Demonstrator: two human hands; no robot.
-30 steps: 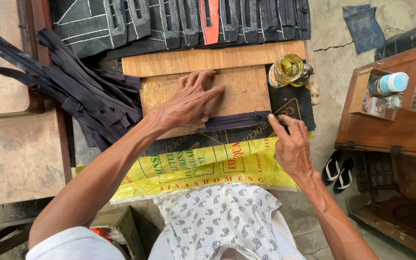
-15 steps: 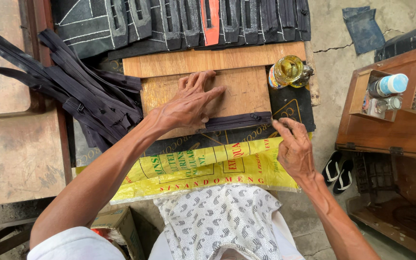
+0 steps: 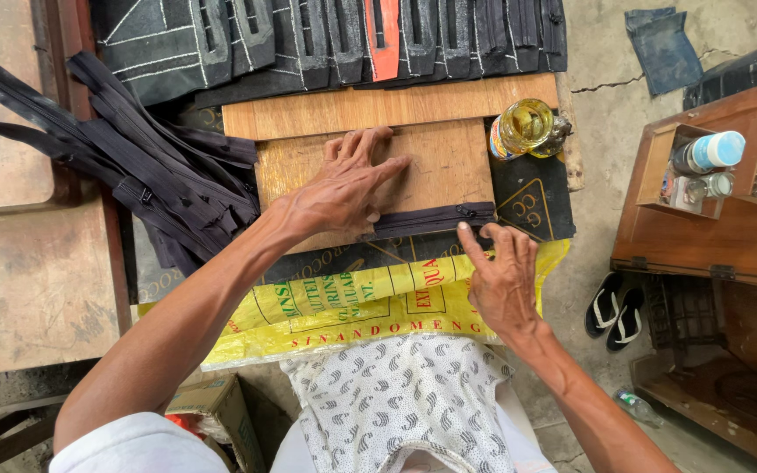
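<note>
Two bare hands work at a low wooden work board of pale planks (image 3: 378, 114), with everything else ranged around it. Largest item: a row of black cut fabric panels with chalk lines (image 3: 221, 39) along the far edge, one orange piece among them. Left of the board lies a loose heap of long black zippers (image 3: 133, 166), fanned out and well apart from the hands. A yellow woven plastic sack (image 3: 343, 307) covers the near edge, over the person's lap. To the right stands a brown wooden compartment box (image 3: 694, 236), apart from the work. A glass jar of yellowish liquid (image 3: 526, 129) sits at the board's right far corner. The item in hand, a short black zipper strip (image 3: 431, 219), lies on the board's near edge with its long axis running left to right. The left hand (image 3: 343, 188) is spread flat, fingers wide, pressing the board with its heel touching the strip's left end. The right hand (image 3: 503, 276) sits just nearer than the strip's right end, fingers curled, forefinger tip touching the strip; it grips nothing. Both hands touch the strip, one at each end.
</note>
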